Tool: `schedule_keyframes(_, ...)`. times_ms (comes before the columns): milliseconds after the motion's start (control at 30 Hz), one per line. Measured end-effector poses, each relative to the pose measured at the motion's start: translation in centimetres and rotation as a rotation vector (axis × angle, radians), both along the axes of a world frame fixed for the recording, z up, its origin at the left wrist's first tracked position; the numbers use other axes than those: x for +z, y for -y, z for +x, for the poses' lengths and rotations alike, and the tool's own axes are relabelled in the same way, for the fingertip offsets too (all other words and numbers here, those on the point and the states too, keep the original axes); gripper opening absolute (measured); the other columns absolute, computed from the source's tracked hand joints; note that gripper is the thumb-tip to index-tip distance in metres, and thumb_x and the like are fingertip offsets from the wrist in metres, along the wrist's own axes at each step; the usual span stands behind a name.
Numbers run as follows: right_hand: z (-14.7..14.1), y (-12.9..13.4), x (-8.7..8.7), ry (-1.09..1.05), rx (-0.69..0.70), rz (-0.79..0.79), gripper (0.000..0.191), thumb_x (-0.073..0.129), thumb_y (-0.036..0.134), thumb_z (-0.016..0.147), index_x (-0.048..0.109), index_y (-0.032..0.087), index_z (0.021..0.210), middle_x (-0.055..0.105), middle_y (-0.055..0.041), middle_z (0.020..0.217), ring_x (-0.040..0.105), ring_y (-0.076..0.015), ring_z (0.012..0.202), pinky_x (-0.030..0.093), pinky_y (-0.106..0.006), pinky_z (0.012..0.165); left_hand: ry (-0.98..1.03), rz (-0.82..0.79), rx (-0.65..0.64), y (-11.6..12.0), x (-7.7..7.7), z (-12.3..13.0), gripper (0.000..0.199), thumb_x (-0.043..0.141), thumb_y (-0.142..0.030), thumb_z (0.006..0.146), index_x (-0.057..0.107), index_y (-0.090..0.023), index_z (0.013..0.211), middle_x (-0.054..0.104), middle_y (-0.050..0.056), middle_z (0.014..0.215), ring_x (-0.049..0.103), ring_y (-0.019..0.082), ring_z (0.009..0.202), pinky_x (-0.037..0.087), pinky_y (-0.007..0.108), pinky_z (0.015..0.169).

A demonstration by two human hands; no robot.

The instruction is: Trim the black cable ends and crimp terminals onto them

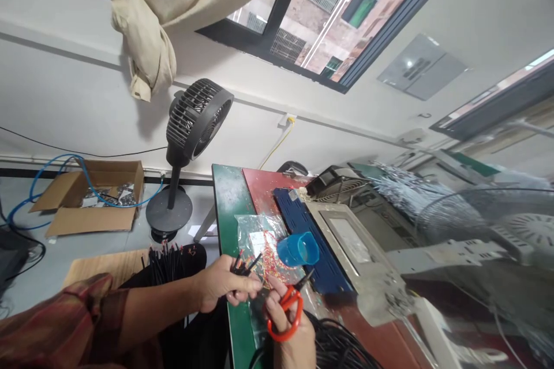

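Near the bench edge my left hand [223, 283] is closed on several short black cables [246, 267] with red tips. Just right of it, my right hand [289, 323] has red-handled scissors [289, 312] in its grip, their dark blades pointing up and right. The fingertips of both hands nearly meet; what lies between them is too small to make out. Beyond the hands, a clear plastic bag [249, 225] with small red and yellow bits lies beside a blue cup [298, 249]. More black cables [167, 262] with red tips rest on my lap.
A coil of black cable [341, 349] lies right of my right hand. A dark blue panel [318, 268] and a beige machine [346, 236] occupy the bench [229, 193]. On the floor stand a fan [190, 121] and an open cardboard box [99, 219].
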State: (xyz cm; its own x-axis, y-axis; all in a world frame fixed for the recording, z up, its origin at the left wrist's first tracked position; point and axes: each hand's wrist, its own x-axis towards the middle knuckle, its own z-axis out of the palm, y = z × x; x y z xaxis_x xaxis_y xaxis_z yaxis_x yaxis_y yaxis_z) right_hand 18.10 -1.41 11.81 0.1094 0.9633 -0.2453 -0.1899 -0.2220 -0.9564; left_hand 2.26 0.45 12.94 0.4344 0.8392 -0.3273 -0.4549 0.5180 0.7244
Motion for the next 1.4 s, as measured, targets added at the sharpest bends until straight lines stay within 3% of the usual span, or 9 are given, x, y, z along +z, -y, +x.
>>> schedule_keyframes(67, -0.1, 0.0, 0.2, 0.002, 0.039, -0.002, 0.046, 0.083, 0.037, 0.05, 0.07, 0.018, 0.09, 0.057, 0.0029, 0.06, 0.05, -0.0112, 0.051, 0.039, -0.024, 0.05, 0.005, -0.003, -0.048, -0.1, 0.2, 0.0, 0.021, 0.07, -0.029, 0.06, 0.057, -0.013, 0.064, 0.052, 0.0, 0.056, 0.03, 0.003, 0.043, 0.011, 0.021, 0.042)
schedule_keyframes(233, -0.4, 0.6, 0.6, 0.037, 0.088, 0.006, 0.035, 0.078, 0.042, 0.058, 0.07, 0.015, 0.079, 0.058, 0.0007, 0.055, 0.046, -0.0096, 0.047, 0.035, -0.022, 0.047, 0.011, -0.019, -0.191, -0.1, 0.5, 0.0, 0.022, 0.068, -0.028, 0.059, 0.053, -0.011, 0.057, 0.049, -0.001, 0.052, 0.028, 0.001, 0.04, 0.009, 0.02, 0.039)
schedule_keyframes(433, -0.2, 0.9, 0.2, 0.166, 0.04, 0.112, 0.034, 0.072, 0.047, 0.063, 0.06, 0.015, 0.061, 0.051, 0.0027, 0.049, 0.042, -0.0091, 0.046, 0.033, -0.022, 0.046, -0.017, 0.016, -0.213, 0.1, 0.4, 0.2, 0.023, 0.067, -0.027, 0.061, 0.052, -0.012, 0.053, 0.044, -0.003, 0.047, 0.025, 0.001, 0.038, 0.008, 0.021, 0.039)
schedule_keyframes(633, 0.3, 0.2, -0.7, 0.176, -0.057, 0.097, 0.035, 0.07, 0.051, 0.064, 0.063, 0.017, 0.07, 0.055, 0.0024, 0.054, 0.046, -0.011, 0.05, 0.038, -0.022, 0.049, -0.025, -0.038, -0.062, -0.2, 0.7, 0.4, 0.025, 0.072, -0.031, 0.058, 0.054, -0.014, 0.059, 0.048, -0.001, 0.053, 0.026, 0.001, 0.04, 0.007, 0.022, 0.041)
schedule_keyframes(767, 0.8, -0.4, -1.3, 0.238, 0.107, 0.175, 0.05, 0.066, 0.063, 0.058, 0.068, 0.019, 0.081, 0.065, -0.0044, 0.073, 0.057, -0.0191, 0.066, 0.044, -0.027, 0.06, -0.043, -0.059, 0.108, -0.8, 1.0, 0.1, 0.026, 0.073, -0.031, 0.057, 0.056, -0.014, 0.068, 0.045, -0.003, 0.054, 0.026, 0.001, 0.042, 0.008, 0.021, 0.043)
schedule_keyframes(900, 0.1, 0.1, -0.7, 0.422, 0.187, 0.253, 0.042, 0.061, 0.061, 0.067, 0.068, 0.021, 0.079, 0.066, -0.0038, 0.078, 0.058, -0.0209, 0.076, 0.042, -0.027, 0.073, -0.066, -0.038, 0.22, -1.5, 1.0, -0.1, 0.027, 0.072, -0.032, 0.058, 0.057, -0.014, 0.073, 0.042, -0.004, 0.053, 0.024, 0.002, 0.042, 0.009, 0.021, 0.042)
schedule_keyframes(1033, -0.5, 0.5, 0.2, 0.54, 0.28, 0.273, 0.04, 0.058, 0.06, 0.069, 0.067, 0.021, 0.071, 0.062, -0.0009, 0.065, 0.054, -0.0173, 0.063, 0.041, -0.024, 0.063, -0.122, 0.065, 0.227, -1.6, 0.8, 0.1, 0.03, 0.071, -0.037, 0.061, 0.059, -0.012, 0.073, 0.044, -0.004, 0.054, 0.026, 0.002, 0.042, 0.01, 0.022, 0.042)
schedule_keyframes(1267, -0.3, 0.5, -0.2, 0.618, 0.237, 0.242, 0.046, 0.056, 0.063, 0.07, 0.068, 0.019, 0.073, 0.057, -0.0001, 0.06, 0.052, -0.0164, 0.058, 0.043, -0.024, 0.058, -0.383, 0.256, 0.23, -1.2, 0.5, 0.6, 0.034, 0.064, -0.045, 0.068, 0.059, -0.011, 0.068, 0.04, -0.005, 0.05, 0.031, 0.005, 0.045, 0.02, 0.021, 0.044)
schedule_keyframes(1400, 0.0, 0.4, -0.4, 0.682, 0.273, 0.208, 0.05, 0.05, 0.066, 0.072, 0.066, 0.018, 0.069, 0.056, 0.0001, 0.058, 0.05, -0.0156, 0.056, 0.041, -0.023, 0.054, -0.427, 0.307, 0.227, -1.3, 0.4, 0.5, 0.032, 0.062, -0.042, 0.07, 0.053, -0.013, 0.061, 0.037, -0.007, 0.05, 0.029, 0.005, 0.047, 0.019, 0.021, 0.046)
